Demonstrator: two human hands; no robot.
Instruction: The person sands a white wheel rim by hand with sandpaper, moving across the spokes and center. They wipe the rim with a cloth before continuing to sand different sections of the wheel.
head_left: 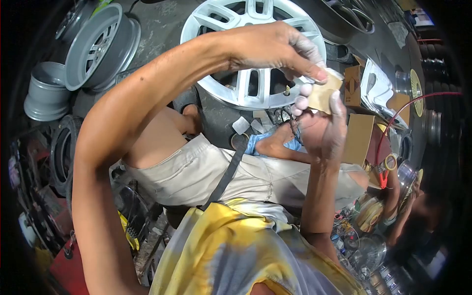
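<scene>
A small tan piece of sandpaper-like sheet [322, 96] is held between my two hands. My left hand [300, 54], reaching over from the left, pinches its upper edge, with white dust on the fingers. From below, my right hand [322, 125] grips the sheet between its thumb and curled fingers, whose tips are whitened too. Just behind the hands, a silvery white wheel rim [263, 83] lies on the floor, its spokes facing up.
More rims [96, 49] stand at the upper left. Open cardboard boxes [359, 137] and papers [376, 86] are at the right, near a red hose [400, 110]. Scraps [241, 125] lie by my feet. Another person's arm [392, 194] shows at the lower right.
</scene>
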